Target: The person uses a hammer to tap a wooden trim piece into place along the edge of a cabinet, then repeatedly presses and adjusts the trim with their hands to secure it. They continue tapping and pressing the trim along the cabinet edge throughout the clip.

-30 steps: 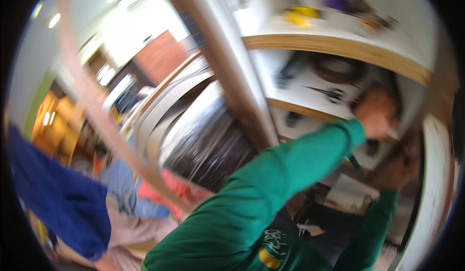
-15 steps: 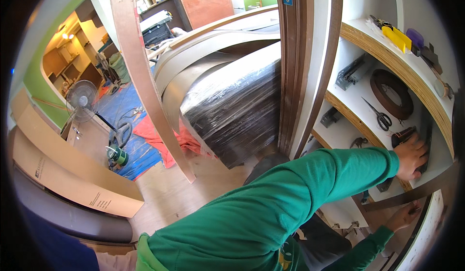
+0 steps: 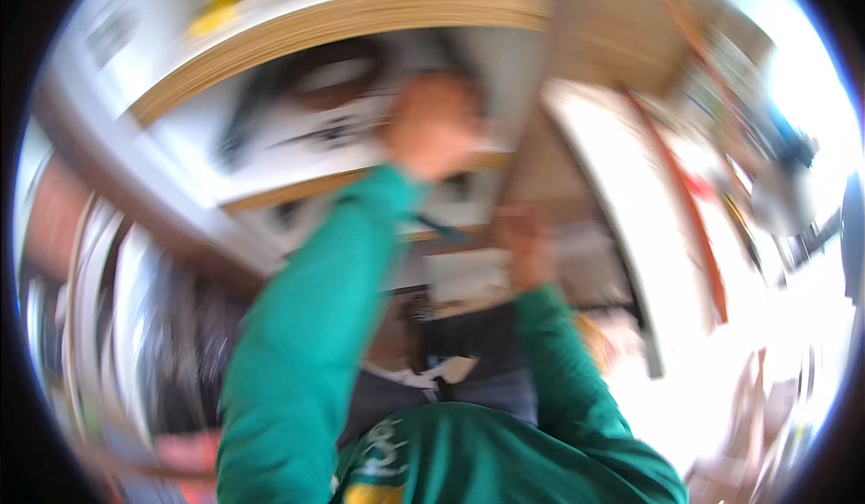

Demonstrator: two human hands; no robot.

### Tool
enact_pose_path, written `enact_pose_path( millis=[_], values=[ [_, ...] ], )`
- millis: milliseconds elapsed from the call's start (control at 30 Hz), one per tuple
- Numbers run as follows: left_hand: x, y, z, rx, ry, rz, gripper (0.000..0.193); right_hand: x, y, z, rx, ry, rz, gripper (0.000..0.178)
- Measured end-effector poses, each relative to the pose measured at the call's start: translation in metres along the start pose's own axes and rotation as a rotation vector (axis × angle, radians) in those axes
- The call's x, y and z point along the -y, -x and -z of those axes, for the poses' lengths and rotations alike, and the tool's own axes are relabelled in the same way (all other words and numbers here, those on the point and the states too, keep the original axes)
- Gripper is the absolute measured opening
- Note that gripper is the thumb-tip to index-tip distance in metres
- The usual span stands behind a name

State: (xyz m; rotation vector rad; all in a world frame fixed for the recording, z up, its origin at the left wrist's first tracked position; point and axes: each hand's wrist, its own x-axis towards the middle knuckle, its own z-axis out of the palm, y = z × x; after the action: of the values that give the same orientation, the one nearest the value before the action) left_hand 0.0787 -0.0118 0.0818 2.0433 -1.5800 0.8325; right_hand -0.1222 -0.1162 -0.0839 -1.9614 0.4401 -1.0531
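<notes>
My left hand (image 3: 437,126) reaches into a white shelf compartment, smeared by motion. Its fingers blend into dark shapes behind them, so what it touches does not show. Beside it on the shelf lie black-handled scissors (image 3: 339,132), with a brown roll of banding (image 3: 329,100) behind them. My right hand (image 3: 524,247) is raised lower down, close to a brown upright panel edge (image 3: 527,157). Blur hides its fingers and anything in them. Both arms wear green sleeves.
A shelf with a bare plywood edge (image 3: 360,13) runs above my left hand, a blurred yellow object (image 3: 219,9) on it. A plastic-wrapped dark stack (image 3: 194,351) stands at the left. A long white panel (image 3: 622,189) slants down on the right.
The view has swung sharply to the right, bringing the shelves to the middle and both arms into fuller view. My left hand is still in the shelf compartment.
</notes>
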Motion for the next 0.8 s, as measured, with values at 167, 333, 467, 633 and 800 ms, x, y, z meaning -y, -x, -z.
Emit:
enact_pose_path(
  millis=[167, 333, 467, 633, 800],
  values=[
    [0.011, -0.01, -0.007, -0.088, -0.192, -0.139, 0.052, 0.011, 0.088, -0.012, 0.387, -0.458, -0.687, 0.034],
    [0.036, -0.005, -0.027, -0.064, -0.155, -0.181, 0.053, -0.002, 0.147, -0.014, 0.567, -0.595, -1.074, 0.043],
    [0.048, -0.003, -0.031, -0.048, -0.106, -0.2, 0.054, -0.024, 0.173, -0.015, 0.598, -0.607, -1.188, 0.042],
    [0.046, 0.0, -0.029, -0.045, -0.225, -0.147, 0.057, -0.04, 0.181, -0.024, 0.593, -0.633, -1.168, 0.04],
    [0.046, 0.004, -0.03, -0.035, -0.28, -0.098, 0.061, -0.045, 0.187, -0.032, 0.47, -0.582, -1.095, 0.033]
  ],
)
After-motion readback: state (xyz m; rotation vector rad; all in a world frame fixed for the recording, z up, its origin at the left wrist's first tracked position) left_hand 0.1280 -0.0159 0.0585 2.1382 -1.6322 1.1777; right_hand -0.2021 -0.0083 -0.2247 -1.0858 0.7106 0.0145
